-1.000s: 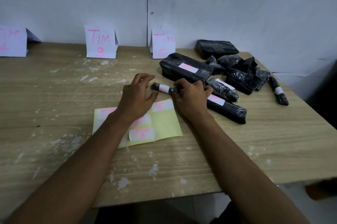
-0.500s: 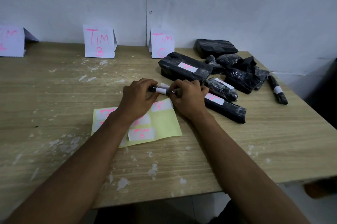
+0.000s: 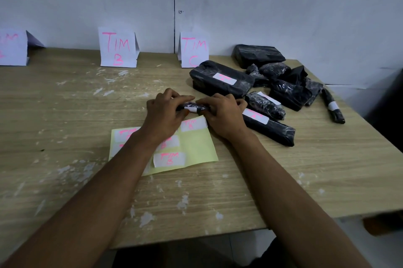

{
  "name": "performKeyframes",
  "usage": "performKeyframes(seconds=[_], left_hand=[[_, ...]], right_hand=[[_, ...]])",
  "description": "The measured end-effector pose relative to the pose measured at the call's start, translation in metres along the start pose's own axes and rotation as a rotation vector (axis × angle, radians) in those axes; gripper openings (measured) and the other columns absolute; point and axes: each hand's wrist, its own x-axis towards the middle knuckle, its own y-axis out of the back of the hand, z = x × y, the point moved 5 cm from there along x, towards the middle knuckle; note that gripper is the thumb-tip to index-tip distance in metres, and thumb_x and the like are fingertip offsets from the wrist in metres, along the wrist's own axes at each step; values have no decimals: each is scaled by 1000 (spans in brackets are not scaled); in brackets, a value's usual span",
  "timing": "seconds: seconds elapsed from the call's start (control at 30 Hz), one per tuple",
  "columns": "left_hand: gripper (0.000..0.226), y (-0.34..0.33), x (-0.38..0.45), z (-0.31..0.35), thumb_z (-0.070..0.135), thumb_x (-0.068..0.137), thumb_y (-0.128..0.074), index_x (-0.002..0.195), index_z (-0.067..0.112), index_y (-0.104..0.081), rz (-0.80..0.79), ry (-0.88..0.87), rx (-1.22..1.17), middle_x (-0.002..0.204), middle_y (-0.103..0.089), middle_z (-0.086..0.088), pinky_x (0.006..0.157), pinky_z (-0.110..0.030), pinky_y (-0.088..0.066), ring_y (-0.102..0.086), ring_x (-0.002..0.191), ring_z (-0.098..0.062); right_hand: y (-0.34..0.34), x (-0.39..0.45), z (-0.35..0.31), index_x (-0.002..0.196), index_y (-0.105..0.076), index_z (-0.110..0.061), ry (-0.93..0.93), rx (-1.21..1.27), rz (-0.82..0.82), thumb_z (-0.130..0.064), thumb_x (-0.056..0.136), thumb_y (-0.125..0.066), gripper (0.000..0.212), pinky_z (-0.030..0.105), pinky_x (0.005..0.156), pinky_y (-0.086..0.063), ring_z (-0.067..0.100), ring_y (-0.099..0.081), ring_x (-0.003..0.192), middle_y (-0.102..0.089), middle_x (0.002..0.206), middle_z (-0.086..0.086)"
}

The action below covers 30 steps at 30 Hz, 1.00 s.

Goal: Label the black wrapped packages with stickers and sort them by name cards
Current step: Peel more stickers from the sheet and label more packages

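Both hands grip one small black plastic-wrapped cylindrical package [image 3: 194,107], banded with a white sticker [image 3: 193,110], just above the top edge of the pale yellow sticker backing sheet [image 3: 196,147]; the left hand [image 3: 164,112] curls its fingers round the package's left end; the right hand [image 3: 222,115] pinches its right end; right of the sheet lies the heap of black wrapped packages [image 3: 283,91]; beyond the sheet stand the white folded "TIM B" card [image 3: 117,47] and "TIM C" card [image 3: 194,49].

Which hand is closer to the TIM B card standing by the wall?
Left. The left hand is in front of the TIM B card, slightly right of it. The right hand is farther right, nearer the black packages.
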Motion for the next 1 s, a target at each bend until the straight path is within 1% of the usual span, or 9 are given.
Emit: performKeyframes(seconds=[0.1,0.27,0.4,0.6,0.67,0.77,0.83,0.93,1.0], left_hand=[[30,0,0,-2,27,92,-64,121,33,-67,-1,-6,-19,104,-55,-1,91,-44,-35,-55,103,-24],[29,4,1,-5,37,93,-60,121,37,-67,-17,-13,-11,105,-59,7,94,-40,-26,-57,103,-12],[30,4,2,-6,44,94,-55,122,40,-64,-61,0,32,111,-59,7,108,-50,-19,-52,112,-9],[32,6,0,-3,40,100,-45,128,42,-60,-119,38,81,114,-55,7,113,-57,-12,-53,113,-11],[35,5,-2,0,38,101,-45,134,39,-55,-122,49,76,124,-55,6,114,-57,-9,-53,118,-13],[49,1,-7,3,35,100,-46,148,35,-36,-141,60,1,145,-46,5,115,-58,-4,-44,133,-16],[54,1,-8,2,32,99,-49,150,33,-32,-138,59,-32,151,-40,3,116,-56,-8,-38,138,-18],[53,6,-7,3,34,88,-48,140,26,-49,-105,29,-83,141,-48,0,111,-50,-26,-48,128,-22],[56,10,-8,5,40,78,-47,132,26,-55,-115,31,-80,134,-52,1,106,-46,-30,-52,122,-21]], right_hand=[[2,0,0,113,-69,-42,0,-7,10,-37,95,-58,22,36,79,-16,17,-43,101,-64,104,-13],[3,1,-1,112,-69,-43,-7,-34,46,-44,94,-57,21,35,79,-15,18,-44,100,-65,98,-12],[3,1,-3,111,-69,-42,-1,-86,58,-45,94,-57,22,38,81,-17,20,-44,99,-66,100,-11],[4,-2,-5,111,-70,-41,-38,-96,62,-45,92,-58,22,39,85,-18,18,-43,101,-67,100,-13],[7,-3,-4,110,-70,-37,-71,-85,79,-46,91,-60,23,40,89,-18,20,-44,105,-70,100,-11],[12,-6,1,108,-70,-32,-136,-98,130,-46,90,-62,24,37,90,-15,21,-46,107,-70,94,-6],[15,-8,3,105,-71,-30,-181,-136,170,-45,91,-60,24,37,88,-14,21,-46,107,-71,93,-5],[19,-8,6,102,-73,-29,-240,-213,177,-44,92,-56,25,37,86,-14,22,-43,108,-70,102,-7],[19,-6,7,103,-73,-30,-272,-255,176,-45,92,-54,27,38,86,-14,25,-41,112,-67,110,-6]])
